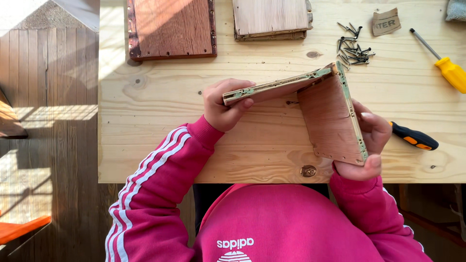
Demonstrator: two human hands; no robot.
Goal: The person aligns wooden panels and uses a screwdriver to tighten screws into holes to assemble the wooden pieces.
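Pine table [145,145] carries everything here, and above its near edge, about the middle, two reddish plywood panels [310,104] are held off the surface, butted at a right angle so that they meet at a corner pointing toward the far edge. Left hand [224,106] grips the end of the flatter panel, fingers [238,84] curled over its pale green-stained edge and thumb beneath; right hand [371,140] clasps the steeper panel from behind, fingers wrapped round its near end. To do this well, I judge that the two edges should be kept flush along the whole joint and the angle square — any twist from either hand would open a gap at the corner. Two further boards lie at the far edge, a dark-framed one [172,29] toward the far left and a paler stack [272,19] beside it. Toward the far right corner sit a yellow-handled screwdriver [444,65] and a heap of dark screws [353,46]; an orange-and-black tool handle [414,137] lies just beside the right hand.
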